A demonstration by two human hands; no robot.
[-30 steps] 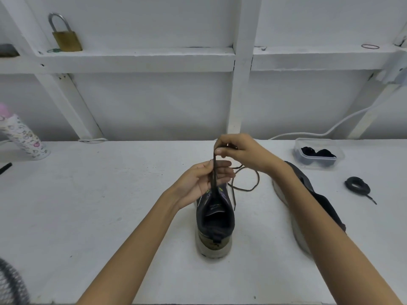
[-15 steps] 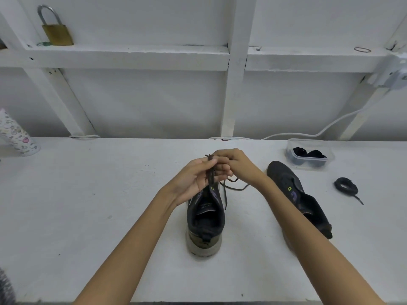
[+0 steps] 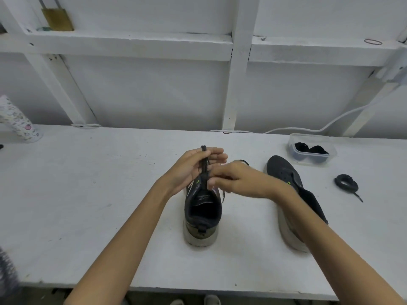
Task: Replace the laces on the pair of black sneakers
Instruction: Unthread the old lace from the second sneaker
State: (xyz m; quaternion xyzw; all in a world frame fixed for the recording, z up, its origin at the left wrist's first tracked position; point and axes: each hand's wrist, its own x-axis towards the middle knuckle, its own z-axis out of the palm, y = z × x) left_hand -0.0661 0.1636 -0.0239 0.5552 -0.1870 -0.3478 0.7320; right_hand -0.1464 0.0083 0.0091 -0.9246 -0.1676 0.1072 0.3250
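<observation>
A black sneaker (image 3: 202, 213) stands upright in the middle of the white table (image 3: 88, 194), heel toward me. My left hand (image 3: 191, 167) holds a dark lace (image 3: 204, 164) upright above the shoe's tongue, thumb against it. My right hand (image 3: 237, 180) is just right of the lace, over the eyelets, with fingers curled and pinching the lace low down. The second black sneaker (image 3: 286, 179) lies to the right, partly hidden by my right forearm. A coiled black lace (image 3: 345, 183) lies farther right.
A clear plastic tub (image 3: 311, 151) with dark items stands at the back right. A patterned bottle (image 3: 17, 119) stands at the far left. A white cable (image 3: 308, 128) runs along the wall. A brass padlock (image 3: 57, 18) sits on the shelf beam.
My right hand has dropped from above the shoe down to the eyelets. My left hand now holds the lace end upright. The loose loop of lace beyond the shoe has been drawn in.
</observation>
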